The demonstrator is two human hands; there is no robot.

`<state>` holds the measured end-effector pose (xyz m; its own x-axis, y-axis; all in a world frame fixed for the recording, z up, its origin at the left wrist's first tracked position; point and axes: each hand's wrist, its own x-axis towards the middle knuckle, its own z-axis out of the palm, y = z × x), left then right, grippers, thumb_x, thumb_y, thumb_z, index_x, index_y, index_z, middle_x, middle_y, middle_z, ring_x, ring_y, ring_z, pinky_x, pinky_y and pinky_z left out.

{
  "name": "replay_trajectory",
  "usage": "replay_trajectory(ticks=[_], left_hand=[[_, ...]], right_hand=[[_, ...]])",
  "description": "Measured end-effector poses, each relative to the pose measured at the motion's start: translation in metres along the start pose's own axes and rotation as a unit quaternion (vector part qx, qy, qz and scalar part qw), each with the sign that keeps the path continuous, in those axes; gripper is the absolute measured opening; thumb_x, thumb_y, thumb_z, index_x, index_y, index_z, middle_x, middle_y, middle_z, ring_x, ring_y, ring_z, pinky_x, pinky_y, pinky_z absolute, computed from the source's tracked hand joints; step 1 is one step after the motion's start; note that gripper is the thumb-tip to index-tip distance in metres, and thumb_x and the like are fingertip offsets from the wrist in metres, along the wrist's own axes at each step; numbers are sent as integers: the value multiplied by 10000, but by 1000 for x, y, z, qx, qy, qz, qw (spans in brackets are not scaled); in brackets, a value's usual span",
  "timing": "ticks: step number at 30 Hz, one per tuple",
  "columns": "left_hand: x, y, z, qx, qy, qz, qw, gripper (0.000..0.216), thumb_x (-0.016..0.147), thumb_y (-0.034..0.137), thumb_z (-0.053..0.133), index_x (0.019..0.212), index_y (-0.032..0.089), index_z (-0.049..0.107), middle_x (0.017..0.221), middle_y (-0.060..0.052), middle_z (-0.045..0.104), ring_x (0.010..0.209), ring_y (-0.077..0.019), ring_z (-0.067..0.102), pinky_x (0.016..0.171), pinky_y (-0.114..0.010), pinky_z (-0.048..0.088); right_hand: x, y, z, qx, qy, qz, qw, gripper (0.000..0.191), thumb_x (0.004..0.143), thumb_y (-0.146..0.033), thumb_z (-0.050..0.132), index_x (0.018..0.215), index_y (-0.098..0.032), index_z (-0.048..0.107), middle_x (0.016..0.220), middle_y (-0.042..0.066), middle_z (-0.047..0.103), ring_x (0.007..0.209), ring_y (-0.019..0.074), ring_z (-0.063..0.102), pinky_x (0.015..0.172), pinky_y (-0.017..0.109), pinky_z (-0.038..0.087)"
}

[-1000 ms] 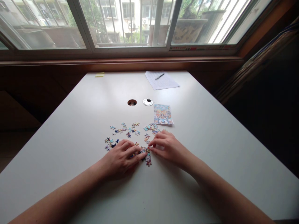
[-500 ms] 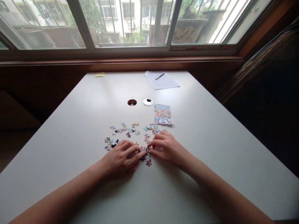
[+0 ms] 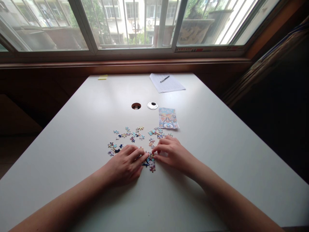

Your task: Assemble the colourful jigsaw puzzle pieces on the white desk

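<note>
A small joined section of jigsaw puzzle (image 3: 151, 165) lies flat on the white table, between my hands. My left hand (image 3: 127, 162) is curled over its left side, with fingertips pressing on the pieces and covering part of them. At the section's upper right edge, my right hand (image 3: 170, 151) has thumb and fingers bent in a pinch on a small puzzle piece (image 3: 152, 155), mostly hidden by the fingertips. Loose puzzle pieces (image 3: 125, 134) lie scattered beyond the left hand. Another cluster of pieces (image 3: 158, 131) sits beyond the right hand.
A picture sheet (image 3: 167, 118) with a cartoon print lies behind the pieces. Farther back are a round hole (image 3: 136, 106), its metal cover (image 3: 152, 105), papers (image 3: 169, 84) with a pen (image 3: 164, 79), and a yellow sticky note (image 3: 102, 77). A window borders the table's far end.
My left fingertips have drawn back slightly to the left, uncovering more of the joined section. The right hand stays at the section's edge almost unmoved.
</note>
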<state>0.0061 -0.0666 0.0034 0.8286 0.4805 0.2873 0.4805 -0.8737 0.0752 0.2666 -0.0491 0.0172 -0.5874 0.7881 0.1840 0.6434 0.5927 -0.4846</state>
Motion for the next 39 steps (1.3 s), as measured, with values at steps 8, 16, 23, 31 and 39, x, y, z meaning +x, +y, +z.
replay_trajectory(ticks=[8,16,23,31,39], left_hand=[[-2,-1,0,-6,2,5,1000,469,929,192,569,1392,150,512,1197,-115,626,1085,-263,520,990,-434,484],[-3,-1,-5,-12,31,58,998,309,934,171,594,1242,185,608,1094,-85,663,981,-227,546,938,-423,485],[-5,-1,-6,-25,61,96,993,221,897,170,588,1114,183,627,944,-60,660,913,-204,570,914,-399,499],[-14,-13,-13,-92,137,75,983,275,833,83,583,1087,187,602,850,-34,674,790,-176,545,771,-348,519],[-18,-27,-21,-104,190,14,976,274,844,52,601,1066,210,633,813,-17,683,724,-151,558,752,-331,527]], right_hand=[[-2,4,-8,-28,13,2,1000,63,912,-247,701,903,-251,763,879,47,704,878,216,572,825,364,401],[-4,13,-12,-41,27,10,999,74,902,-199,689,890,-248,744,829,30,704,843,205,576,818,351,406],[-5,22,-17,-57,48,5,997,108,925,-216,643,877,-229,739,790,32,690,772,182,596,773,329,430],[-6,23,-23,-42,55,43,997,176,962,-255,594,895,-216,752,790,36,673,693,154,596,665,287,454],[-8,18,-19,-28,22,41,999,159,953,-213,586,923,-230,742,852,18,696,684,128,601,659,263,448]])
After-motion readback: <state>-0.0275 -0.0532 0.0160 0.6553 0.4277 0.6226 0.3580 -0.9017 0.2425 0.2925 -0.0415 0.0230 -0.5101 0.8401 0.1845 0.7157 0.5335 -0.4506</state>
